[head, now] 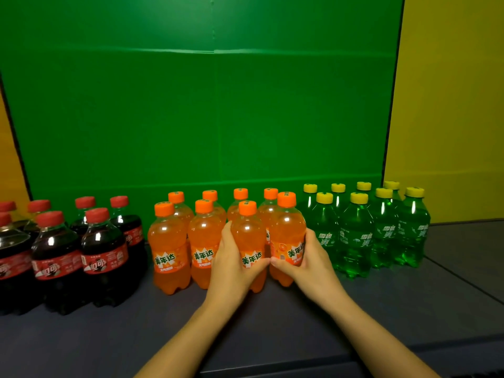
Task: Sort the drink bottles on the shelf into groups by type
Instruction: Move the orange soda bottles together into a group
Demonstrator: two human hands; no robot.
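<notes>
Sorting looks nearly finished: the left hand grips one orange plastic soda bottle and the right hand a second orange bottle just right of it, near the middle of the dark grey shelf, needing only snugging into the orange group, then release.

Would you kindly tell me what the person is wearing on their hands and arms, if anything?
Nothing shows on them. The left hand and right hand have no gloves or rings that I can see. Both forearms are uncovered down to the frame's lower edge: no sleeves, watch or bands in view.
</notes>
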